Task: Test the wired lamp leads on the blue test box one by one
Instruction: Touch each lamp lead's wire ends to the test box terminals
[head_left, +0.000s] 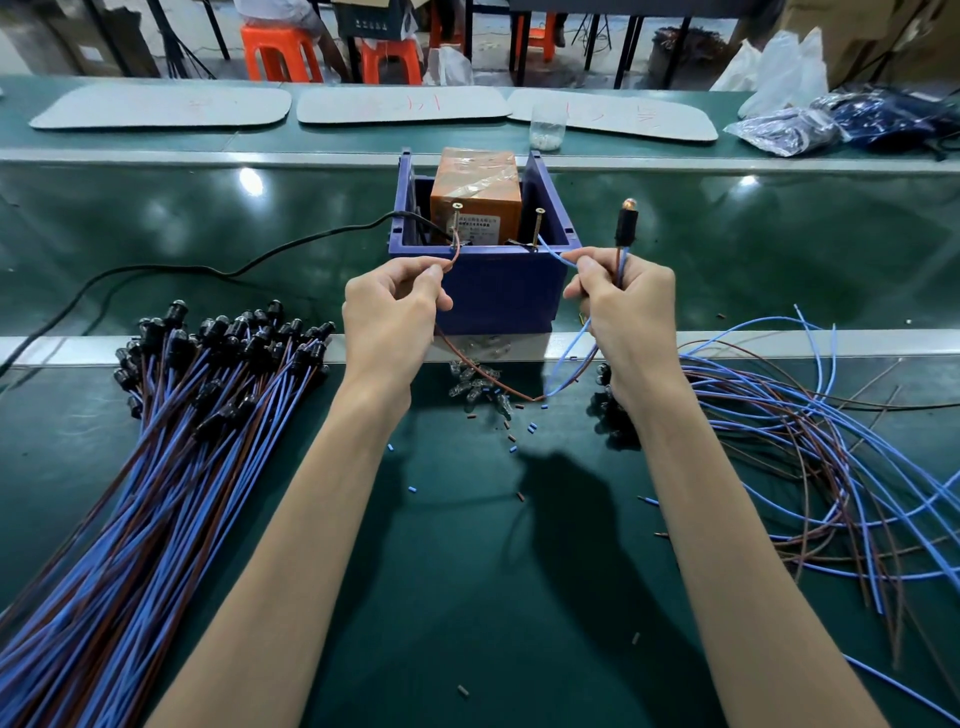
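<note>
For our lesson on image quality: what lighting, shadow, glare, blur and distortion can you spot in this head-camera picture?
Head view: ceiling lights leave glare patches on the green belt; a dark arm-shaped shadow lies on the table between the forearms; the wide lens bows the metal rail; the lead bundle smears toward the lower-left corner; the lamp glows.

Bare forearms (311, 493), bare left hand (389, 312) and right hand (628, 312).
</note>
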